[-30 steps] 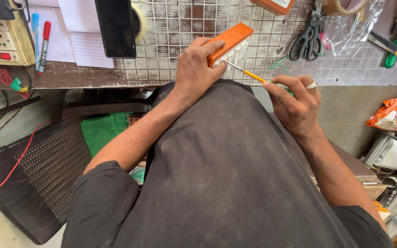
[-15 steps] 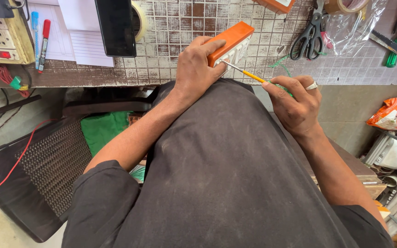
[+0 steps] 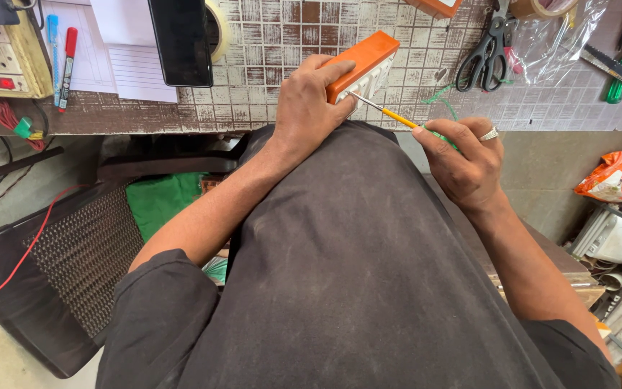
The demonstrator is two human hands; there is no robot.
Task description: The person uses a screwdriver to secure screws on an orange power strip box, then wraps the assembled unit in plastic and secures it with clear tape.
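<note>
My left hand (image 3: 309,101) clamps the orange switch box (image 3: 363,65) at the table (image 3: 268,108) edge — right hand (image 3: 469,162) grips the screwdriver (image 3: 390,115) (tip at the box's white face). A slip could gouge the plastic or jab my thumb — the box is barely supported.

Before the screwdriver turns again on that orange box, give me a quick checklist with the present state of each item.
1. Left hand grips the orange box firmly: ok, fingers wrap over its top edge.
2. Box is braced: ok, it rests at the edge of the tiled tabletop against the person's body.
3. Right hand holds the screwdriver by its handle: ok.
4. Tip is seated in a screw: cannot tell, the contact point on the white face is too small to read.
5. Left fingers are out of the tip's line: not ok, they sit right beside it.
6. Scissors lie out of the way: ok.
</note>
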